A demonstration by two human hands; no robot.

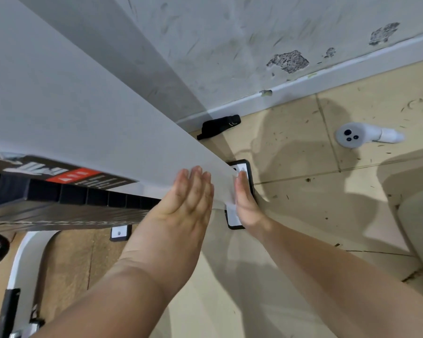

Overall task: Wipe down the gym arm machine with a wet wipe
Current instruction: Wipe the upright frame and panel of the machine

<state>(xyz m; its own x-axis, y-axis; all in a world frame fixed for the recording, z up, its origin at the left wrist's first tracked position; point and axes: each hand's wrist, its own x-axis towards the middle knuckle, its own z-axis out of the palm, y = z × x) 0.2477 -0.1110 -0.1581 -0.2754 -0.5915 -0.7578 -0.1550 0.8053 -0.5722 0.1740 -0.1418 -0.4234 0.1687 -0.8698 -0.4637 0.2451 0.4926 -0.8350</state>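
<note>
Label (pixel 66 175) lettering illegible, near left hand (pixel 188 198)

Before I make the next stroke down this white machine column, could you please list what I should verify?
1. Left hand flat against the white metal column: ok.
2. Right hand flat on the column's other side: ok.
3. Wet wipe under a palm: cannot tell, none plainly shows.
4. Fingertips close to the black-rimmed white base plate, little column left below: ok.
5. White round-headed controller on the tan tiled floor, apart from both hands: ok.
6. Black weight stack wiped: cannot tell.
</note>
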